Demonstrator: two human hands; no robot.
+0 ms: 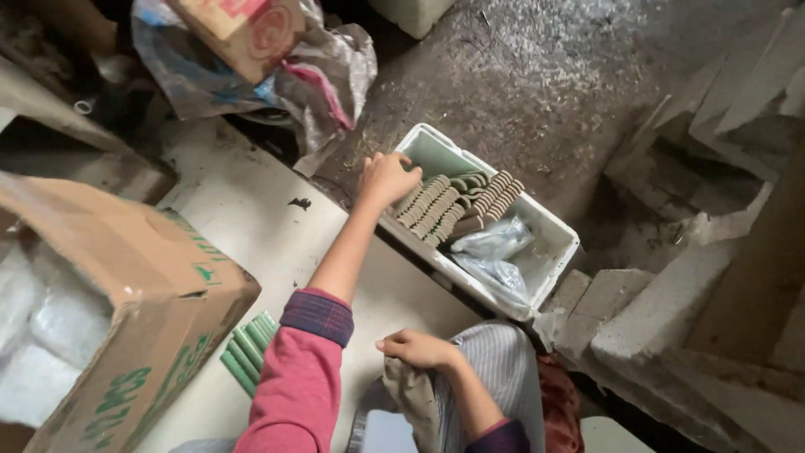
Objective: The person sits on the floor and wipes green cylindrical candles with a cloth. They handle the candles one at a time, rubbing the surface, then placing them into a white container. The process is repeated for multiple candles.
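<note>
White bin [560,248]: my left hand [387,178] grips green discs [436,208] (stacked on edge); right hand [417,349] clutches cloth [408,394]. Risk: a nudged row topples.

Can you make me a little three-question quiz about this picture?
1. True or false: the left hand reaches into the white bin.
2. What rests on the lap, on the striped cloth? A) the right hand B) a hammer C) a cup
3. Fill in: beside the cardboard box, the green tiles lie on the pale ____.

Key: 1 true, its fingers are on the stacked tiles in the bin. 2 A. 3 board.
</note>
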